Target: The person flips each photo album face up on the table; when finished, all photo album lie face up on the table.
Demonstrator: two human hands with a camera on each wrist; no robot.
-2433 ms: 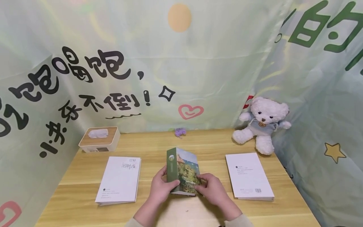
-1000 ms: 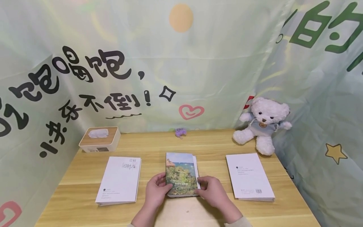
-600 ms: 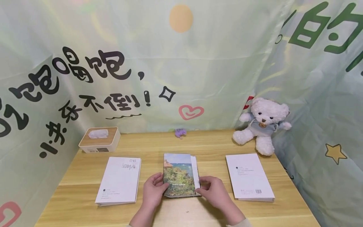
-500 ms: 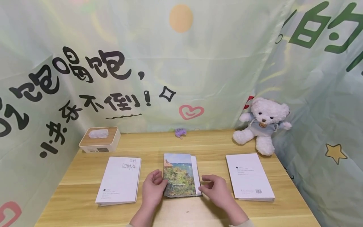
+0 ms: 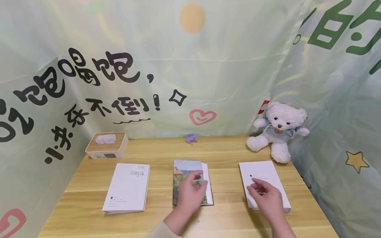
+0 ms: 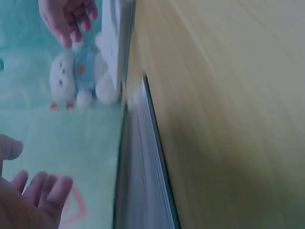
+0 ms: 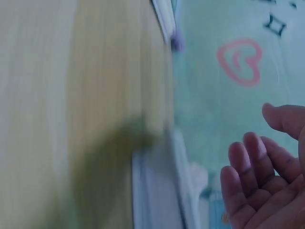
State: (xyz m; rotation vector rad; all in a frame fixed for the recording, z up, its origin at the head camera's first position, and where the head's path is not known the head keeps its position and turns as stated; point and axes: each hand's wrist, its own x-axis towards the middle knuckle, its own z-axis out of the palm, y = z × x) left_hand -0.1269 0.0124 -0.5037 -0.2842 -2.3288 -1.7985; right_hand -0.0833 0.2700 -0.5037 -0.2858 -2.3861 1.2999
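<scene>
In the head view, a photo album [image 5: 185,166] with a painted garden-and-sea cover lies on the table, its white page edges along the right side. Above it hovers my left hand [image 5: 191,191], fingers loosely bent and holding nothing; it hides part of the cover. My right hand [image 5: 268,197], also holding nothing, is over a white album [image 5: 259,168] at the right and hides part of its lower half. The left wrist view shows the painted album's page side [image 6: 143,162] below the raised left fingers. In the right wrist view, the right fingers [image 7: 257,152] are apart from the white album [image 7: 159,191].
Another white album [image 5: 126,190] with handwritten-style characters lies at the left. Behind it stands a tissue box [image 5: 107,145]. A small purple item [image 5: 191,138] lies at the table's back edge. A white teddy bear [image 5: 279,132] sits at the back right against the printed cloth.
The painted album was tilted, then laid flat with its painted cover up. Both hands let go of it and moved right, the right one over the right white album.
</scene>
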